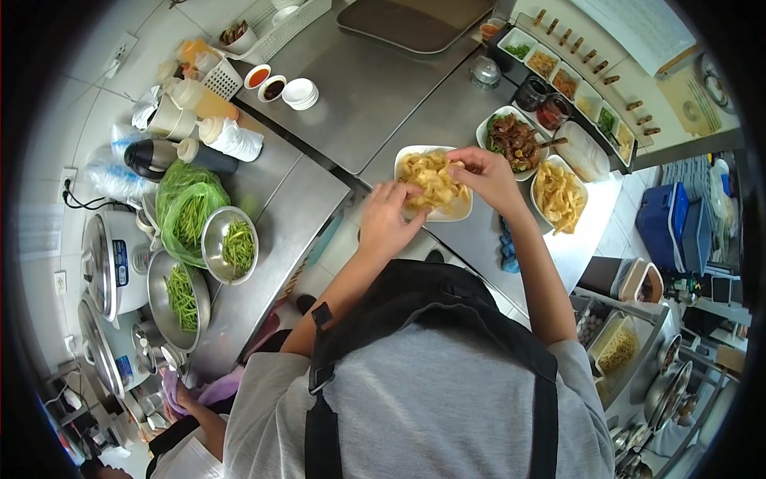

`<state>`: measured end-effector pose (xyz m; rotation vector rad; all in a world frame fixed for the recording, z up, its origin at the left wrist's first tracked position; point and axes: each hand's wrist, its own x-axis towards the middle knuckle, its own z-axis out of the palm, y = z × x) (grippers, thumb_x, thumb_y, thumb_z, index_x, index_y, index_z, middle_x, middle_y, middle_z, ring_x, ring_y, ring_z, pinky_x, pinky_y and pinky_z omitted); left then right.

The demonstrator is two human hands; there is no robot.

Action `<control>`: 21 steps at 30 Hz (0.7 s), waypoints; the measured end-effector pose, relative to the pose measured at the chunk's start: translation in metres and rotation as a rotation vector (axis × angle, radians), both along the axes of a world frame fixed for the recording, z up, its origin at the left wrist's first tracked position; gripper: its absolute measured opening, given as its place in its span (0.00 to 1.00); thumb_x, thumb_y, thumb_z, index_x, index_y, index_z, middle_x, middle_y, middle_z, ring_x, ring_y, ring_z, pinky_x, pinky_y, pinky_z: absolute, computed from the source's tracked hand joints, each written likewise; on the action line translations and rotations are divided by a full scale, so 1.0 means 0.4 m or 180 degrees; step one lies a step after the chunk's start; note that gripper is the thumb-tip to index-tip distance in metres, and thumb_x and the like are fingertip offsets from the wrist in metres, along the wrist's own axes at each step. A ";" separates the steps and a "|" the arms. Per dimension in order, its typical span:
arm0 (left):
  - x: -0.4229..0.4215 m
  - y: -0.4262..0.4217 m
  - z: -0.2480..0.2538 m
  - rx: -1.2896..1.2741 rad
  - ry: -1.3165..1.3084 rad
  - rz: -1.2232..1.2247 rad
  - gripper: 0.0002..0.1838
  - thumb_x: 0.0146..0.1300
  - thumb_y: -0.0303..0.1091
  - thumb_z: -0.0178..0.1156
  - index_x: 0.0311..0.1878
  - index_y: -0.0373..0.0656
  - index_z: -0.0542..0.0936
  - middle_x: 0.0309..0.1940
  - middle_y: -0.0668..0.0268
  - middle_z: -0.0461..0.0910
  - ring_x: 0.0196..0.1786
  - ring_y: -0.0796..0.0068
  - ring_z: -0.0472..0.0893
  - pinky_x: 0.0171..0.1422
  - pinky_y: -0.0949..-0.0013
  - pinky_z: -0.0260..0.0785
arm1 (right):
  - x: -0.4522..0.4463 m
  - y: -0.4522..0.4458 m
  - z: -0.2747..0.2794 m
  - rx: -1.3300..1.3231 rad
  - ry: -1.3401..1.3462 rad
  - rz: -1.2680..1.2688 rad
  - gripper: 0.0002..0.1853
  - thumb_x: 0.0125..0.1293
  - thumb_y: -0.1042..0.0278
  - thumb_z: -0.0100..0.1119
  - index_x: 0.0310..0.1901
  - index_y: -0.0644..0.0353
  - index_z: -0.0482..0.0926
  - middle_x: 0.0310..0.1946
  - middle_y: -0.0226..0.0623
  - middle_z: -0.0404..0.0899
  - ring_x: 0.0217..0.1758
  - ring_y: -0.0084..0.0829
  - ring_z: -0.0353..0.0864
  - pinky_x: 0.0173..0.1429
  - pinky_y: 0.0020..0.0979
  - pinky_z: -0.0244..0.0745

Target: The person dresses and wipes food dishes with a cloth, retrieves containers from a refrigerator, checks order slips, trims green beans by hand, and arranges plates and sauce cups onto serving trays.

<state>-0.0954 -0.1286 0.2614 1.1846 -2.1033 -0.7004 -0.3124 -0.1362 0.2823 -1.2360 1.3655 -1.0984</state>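
Observation:
A square white bowl (459, 211) heaped with golden fried crisps (427, 177) stands at the steel counter's near edge. From the left, my left hand (387, 217) reaches over the rim, its bent fingers and thumb closed on the crisps. On the opposite side, my right hand (488, 177) pinches a crisp at the top of the heap between thumb and fingers. Just right of that hand is a white bowl of browned meat with greens (513, 142). A second bowl of fried crisps (558, 195) sits beside my right forearm.
Condiment tubs (542, 64), dark jars (532, 93) and a brown tray (415, 24) occupy the counter's back. Leftward are sauce cups (272, 88), bottles (231, 137), green beans in a steel bowl (230, 275) and rice cookers (120, 263). Another person's arm (206, 419) shows at lower left.

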 end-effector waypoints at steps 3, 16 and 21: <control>-0.001 -0.004 -0.044 -0.0268 -0.0255 -0.0071 0.16 0.46 0.33 0.71 0.41 0.48 0.81 0.36 0.66 0.77 0.45 0.62 0.75 0.49 0.61 0.69 | 0.001 -0.015 -0.047 -0.0506 0.1548 -0.0342 0.13 0.52 0.69 0.70 0.40 0.58 0.84 0.27 0.32 0.80 0.28 0.23 0.76 0.36 0.25 0.73; 0.075 -0.072 -0.076 -0.0157 0.0134 0.0650 0.10 0.58 0.37 0.64 0.41 0.44 0.84 0.35 0.60 0.79 0.42 0.59 0.76 0.48 0.62 0.69 | -0.110 0.378 -0.122 -0.1089 0.3670 -0.0975 0.08 0.58 0.70 0.64 0.40 0.59 0.83 0.31 0.40 0.80 0.30 0.39 0.80 0.35 0.35 0.74; 0.037 -0.196 -0.080 0.0949 -0.0855 0.0047 0.15 0.66 0.41 0.55 0.41 0.39 0.82 0.28 0.55 0.81 0.33 0.61 0.81 0.42 0.62 0.72 | -0.137 0.332 -0.162 0.0195 0.2439 -0.1095 0.07 0.59 0.71 0.63 0.38 0.61 0.83 0.28 0.43 0.80 0.28 0.41 0.80 0.37 0.35 0.75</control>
